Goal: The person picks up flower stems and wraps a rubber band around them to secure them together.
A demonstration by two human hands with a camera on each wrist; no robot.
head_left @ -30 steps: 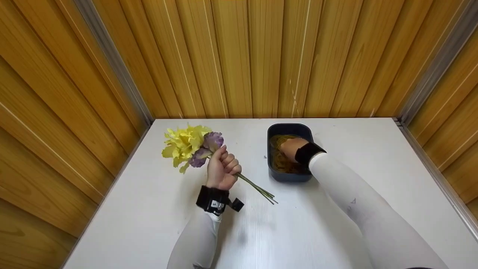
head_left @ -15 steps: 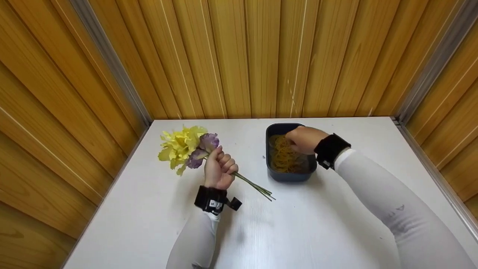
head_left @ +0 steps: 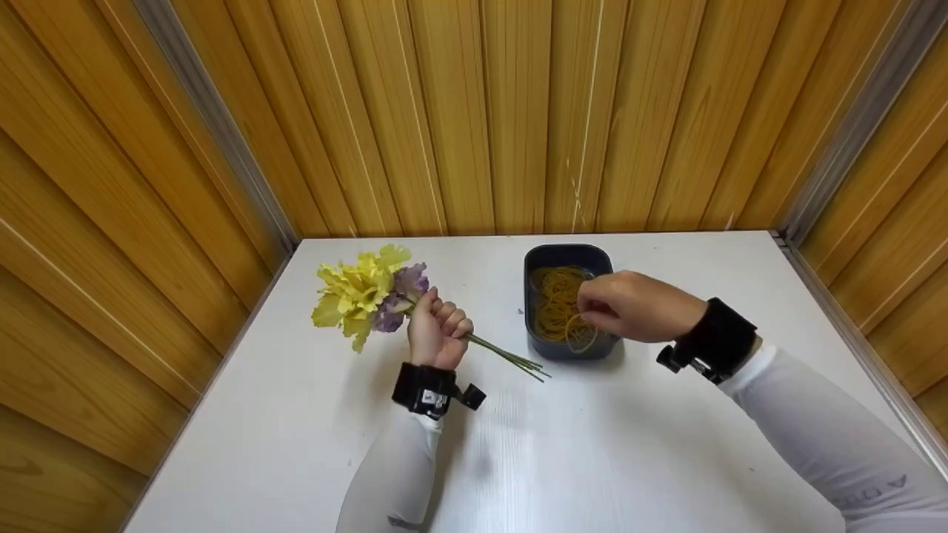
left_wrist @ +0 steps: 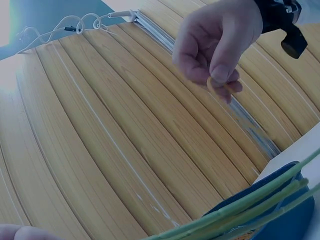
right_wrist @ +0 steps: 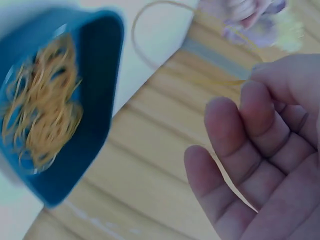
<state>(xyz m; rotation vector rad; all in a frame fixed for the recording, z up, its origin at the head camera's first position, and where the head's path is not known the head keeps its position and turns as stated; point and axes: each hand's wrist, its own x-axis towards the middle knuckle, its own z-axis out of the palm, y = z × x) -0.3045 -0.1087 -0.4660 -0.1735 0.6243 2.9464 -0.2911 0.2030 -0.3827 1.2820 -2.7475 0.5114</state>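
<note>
My left hand (head_left: 438, 329) grips a bunch of artificial flowers by the stems (head_left: 511, 357), with yellow blooms (head_left: 352, 292) and purple blooms (head_left: 409, 281) to its left. The stem ends point to the lower right. Between the thumb and forefinger of my right hand (head_left: 641, 305), a thin yellow rubber band (right_wrist: 134, 42) is pinched; its loop hangs free in the right wrist view. This hand is at the right side of a dark blue box (head_left: 529, 314), raised above its rim. Many tangled rubber bands (head_left: 561, 300) lie inside the box.
A white table (head_left: 607, 444) bears the box near its back edge. Wood-look panels (head_left: 474, 111) rise behind the table and along both sides. A white cable (left_wrist: 60, 29) shows at the top of the left wrist view.
My right hand has come up out of the box and moved right and toward me, now with a rubber band in its fingers. The left hand has stayed nearly still with the flowers.
</note>
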